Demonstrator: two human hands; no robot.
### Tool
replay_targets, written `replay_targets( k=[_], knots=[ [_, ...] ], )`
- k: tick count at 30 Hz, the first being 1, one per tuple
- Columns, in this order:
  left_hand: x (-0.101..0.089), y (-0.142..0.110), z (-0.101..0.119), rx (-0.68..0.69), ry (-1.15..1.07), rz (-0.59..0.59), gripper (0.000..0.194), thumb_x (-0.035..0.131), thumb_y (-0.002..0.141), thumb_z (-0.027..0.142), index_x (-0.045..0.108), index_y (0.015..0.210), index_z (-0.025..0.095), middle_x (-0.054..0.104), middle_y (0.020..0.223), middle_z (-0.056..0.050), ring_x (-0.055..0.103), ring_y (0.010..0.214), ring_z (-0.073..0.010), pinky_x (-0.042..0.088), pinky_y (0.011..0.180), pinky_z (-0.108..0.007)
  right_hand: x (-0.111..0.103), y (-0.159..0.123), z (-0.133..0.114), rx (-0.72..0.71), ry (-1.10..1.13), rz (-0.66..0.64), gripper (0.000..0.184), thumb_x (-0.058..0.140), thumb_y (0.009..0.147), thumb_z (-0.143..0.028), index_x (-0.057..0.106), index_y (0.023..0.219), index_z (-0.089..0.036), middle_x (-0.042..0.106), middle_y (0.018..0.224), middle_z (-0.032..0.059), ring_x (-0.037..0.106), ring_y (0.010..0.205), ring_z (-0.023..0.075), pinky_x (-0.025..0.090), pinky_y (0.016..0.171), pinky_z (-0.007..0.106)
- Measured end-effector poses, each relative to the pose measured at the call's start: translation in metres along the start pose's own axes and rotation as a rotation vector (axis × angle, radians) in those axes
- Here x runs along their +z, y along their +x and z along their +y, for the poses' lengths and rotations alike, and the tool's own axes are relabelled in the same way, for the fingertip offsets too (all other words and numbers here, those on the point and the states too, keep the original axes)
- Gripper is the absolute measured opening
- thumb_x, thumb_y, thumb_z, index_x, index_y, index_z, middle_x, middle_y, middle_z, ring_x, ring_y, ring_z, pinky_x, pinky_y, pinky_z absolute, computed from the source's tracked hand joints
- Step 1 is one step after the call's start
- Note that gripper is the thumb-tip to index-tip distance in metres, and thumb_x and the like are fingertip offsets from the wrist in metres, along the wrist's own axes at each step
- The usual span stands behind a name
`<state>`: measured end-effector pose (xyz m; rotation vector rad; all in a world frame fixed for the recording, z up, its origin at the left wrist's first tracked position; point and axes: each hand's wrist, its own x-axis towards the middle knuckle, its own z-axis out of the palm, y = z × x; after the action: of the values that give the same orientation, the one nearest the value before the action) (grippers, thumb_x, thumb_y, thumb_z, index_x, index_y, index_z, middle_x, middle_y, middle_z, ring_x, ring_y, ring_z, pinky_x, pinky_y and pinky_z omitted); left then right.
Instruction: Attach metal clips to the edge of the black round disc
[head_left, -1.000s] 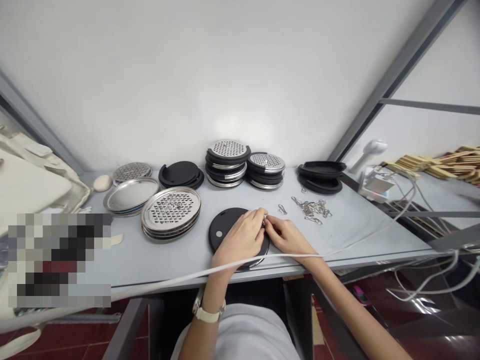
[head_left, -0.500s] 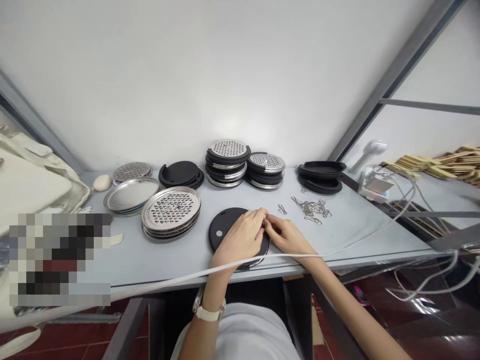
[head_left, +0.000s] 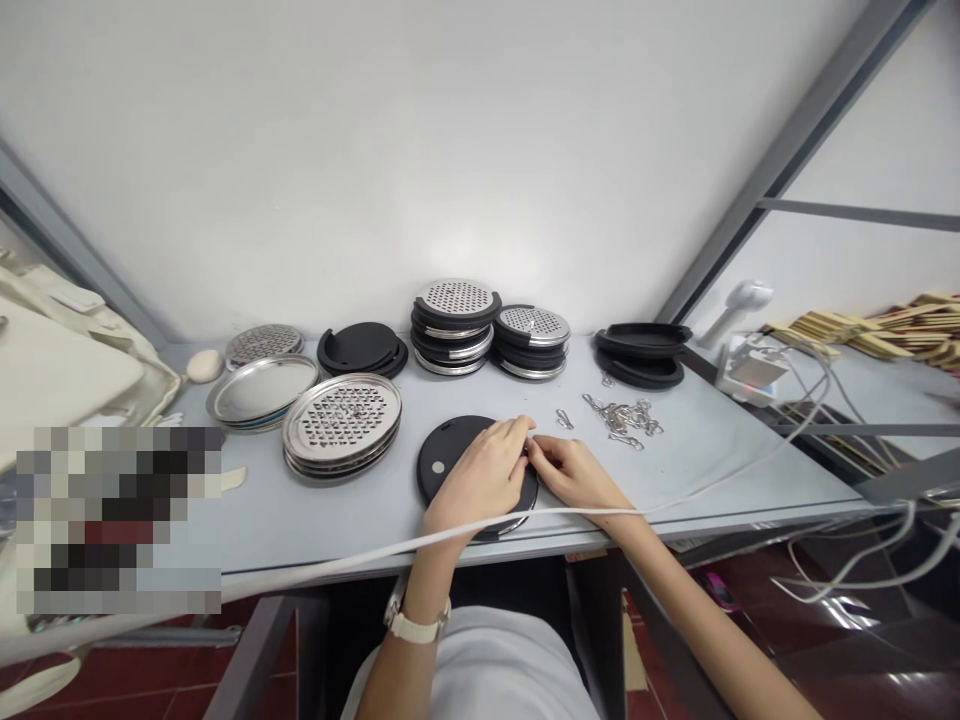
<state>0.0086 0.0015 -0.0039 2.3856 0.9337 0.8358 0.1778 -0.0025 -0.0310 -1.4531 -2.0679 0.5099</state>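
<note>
Where the grey counter [head_left: 315, 515] nears its front edge, a white cable [head_left: 375, 548] across both wrists. Beyond: perforated steel discs [head_left: 342, 422], black lids [head_left: 362, 349], loose clips [head_left: 622, 416]. Black, round, flat disc [head_left: 447, 462] under left hand [head_left: 480, 478], lying spread on top. Right hand [head_left: 574, 472] pinched narrow at its right rim; contents too small to tell.

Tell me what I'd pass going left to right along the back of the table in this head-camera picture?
Small perforated metal disc → stack of black lids → tall stack of black-rimmed strainer lids → shorter stack of the same → pair of black lids → white handheld device by the frame.
</note>
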Motion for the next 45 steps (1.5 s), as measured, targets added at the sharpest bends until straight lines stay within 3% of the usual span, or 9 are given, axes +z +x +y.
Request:
replay_targets(
  k=[18,45],
  knots=[
    [0.0006,-0.0012,-0.0005,0.015,-0.006,0.02,0.036,0.04,0.085,0.004,0.043,0.117,0.021,0.054,0.114,-0.006,0.049,0.11,-0.0196,0.041,0.095,-0.036,0.0028,0.0007,0.0039,-0.001,-0.004,-0.014,0.046,0.031,0.094,-0.041,0.034,0.054,-0.017,0.034,0.049,-0.004,0.03,0.047,0.0075,0.023,0.049,0.023],
    [0.0017,-0.0009,-0.0026,0.019,0.011,0.009,0.031,0.042,0.086,0.006,0.045,0.114,0.02,0.055,0.111,-0.006,0.051,0.108,-0.0205,0.042,0.094,-0.037,0.0018,0.0002,0.0021,-0.008,0.014,-0.015,0.046,0.032,0.094,-0.04,0.041,0.056,-0.016,0.042,0.05,-0.0029,0.036,0.048,0.0081,0.025,0.051,0.023]
  ],
)
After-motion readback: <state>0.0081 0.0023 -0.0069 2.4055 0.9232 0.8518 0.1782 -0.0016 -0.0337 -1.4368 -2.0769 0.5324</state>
